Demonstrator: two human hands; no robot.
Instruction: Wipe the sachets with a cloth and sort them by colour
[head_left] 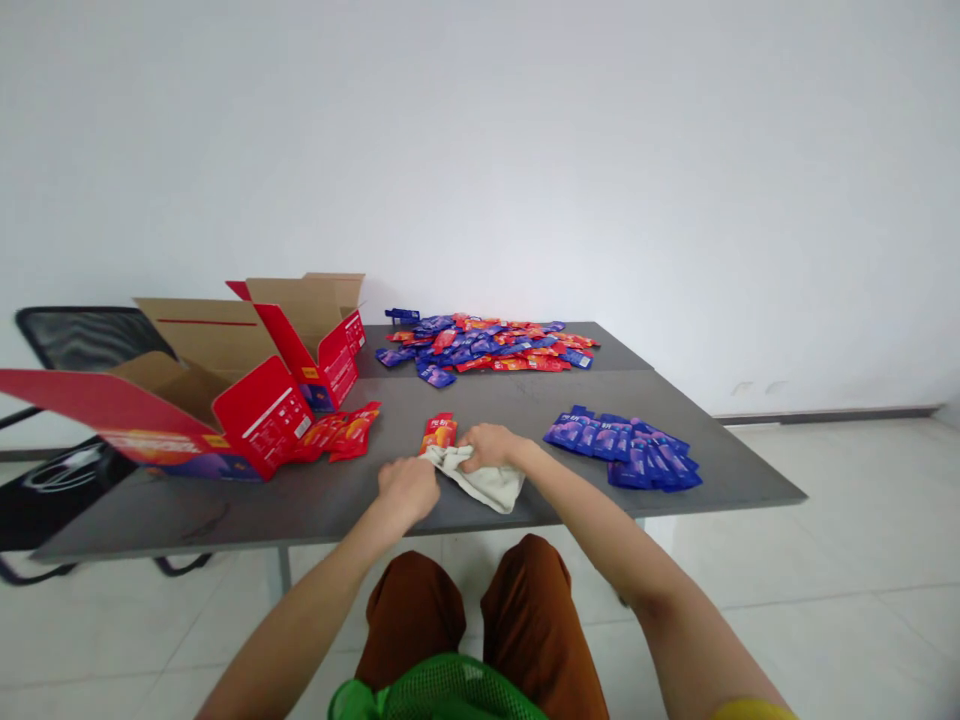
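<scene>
Both of my hands are at the middle of the grey table (pixel 315 500), gripping a crumpled cream cloth (pixel 491 485). My left hand (pixel 407 490) closes on the cloth's left end. My right hand (pixel 491 447) lies over its upper edge. A small bunch of red sachets (pixel 439 433) stands right behind the cloth, between my hands. I cannot tell whether the sachets are tucked into the cloth or only touching it.
An open red cardboard box (pixel 262 410) sits at the table's left, with red sachets (pixel 341 433) spilled by it. A mixed red and blue sachet pile (pixel 480 345) lies at the back. Blue sachets (pixel 622 452) lie to the right. A black chair (pixel 90 340) stands left.
</scene>
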